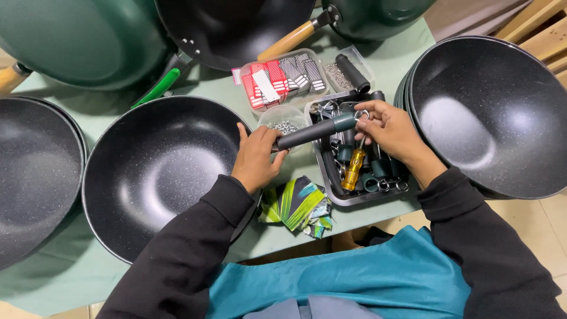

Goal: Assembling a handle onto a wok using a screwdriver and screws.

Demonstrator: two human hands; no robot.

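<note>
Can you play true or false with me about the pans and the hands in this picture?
1. Both hands hold one dark pan handle. True: the left hand grips one end, the right hand the other.
2. The screwdriver in the metal tray has a blue grip. False: it is yellow.
3. The big pan by the left hand is full of soup. False: it is empty.
4. The table cover is green. True.

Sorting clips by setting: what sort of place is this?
Likely a cookware assembly bench: handleless black woks crowd the table, a metal tray holds spare parts, and both hands grip a dark pan handle.
</note>
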